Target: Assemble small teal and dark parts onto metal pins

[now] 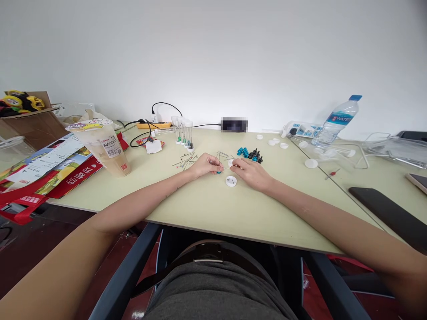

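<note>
My left hand (206, 165) is closed in a pinch on a small blue part (219, 171), with a thin bent wire rising beside the fingertips. Close to it, my right hand (251, 172) is also pinched; a thin light sliver shows at its fingertips, too small to name. Between and just below the hands sits a round white cap (231, 181) with tiny metal bits inside. Another white disc is partly hidden behind the right fingers. Beyond the right hand lie small blue pieces (242, 152) and black pieces (255, 155) in a heap.
Thin metal rods (184, 162) lie left of my left hand, with clear tubes (183, 133) standing behind. A drink cup (108, 149) is at left. White caps (283, 146), a tilted water bottle (336, 120), a power strip (305, 129) and a black phone (383, 209) are at right.
</note>
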### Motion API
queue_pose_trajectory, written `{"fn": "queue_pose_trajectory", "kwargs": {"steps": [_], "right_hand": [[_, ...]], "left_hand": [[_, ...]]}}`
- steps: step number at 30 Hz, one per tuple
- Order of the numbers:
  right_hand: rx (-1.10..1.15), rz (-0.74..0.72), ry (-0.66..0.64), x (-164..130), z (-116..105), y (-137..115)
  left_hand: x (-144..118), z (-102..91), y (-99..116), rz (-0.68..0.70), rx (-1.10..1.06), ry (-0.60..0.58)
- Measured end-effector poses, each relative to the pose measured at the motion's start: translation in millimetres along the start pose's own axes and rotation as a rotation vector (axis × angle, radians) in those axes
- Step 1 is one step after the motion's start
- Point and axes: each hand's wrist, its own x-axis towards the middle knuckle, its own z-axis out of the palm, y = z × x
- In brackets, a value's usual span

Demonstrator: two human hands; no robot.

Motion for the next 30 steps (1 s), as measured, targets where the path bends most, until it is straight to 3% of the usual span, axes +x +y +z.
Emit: {"fn": "queue_pose_trajectory", "kwargs": {"steps": [8,14,24,30], "right_hand": [[0.349,0.102,0.087,0.2,7.6,0.9],[0.61,0.257,0.024,5.9,5.7,-1.6],[0.47,0.08,0.063,2.5,5.3,-2.7],[0.667,0.23,0.043,3.1,10.0,2.2]], "left_hand": [[-1.4,3.4,-0.5,0.007,-0.024,-0.011],[-1.3,7.2,0.8,0.001,0.006,0.039],[0.8,-1.4,-1.1,-0.006,-0.014,0.037],[-0.6,4.3,-0.6,0.02,0.007,0.008]]}}
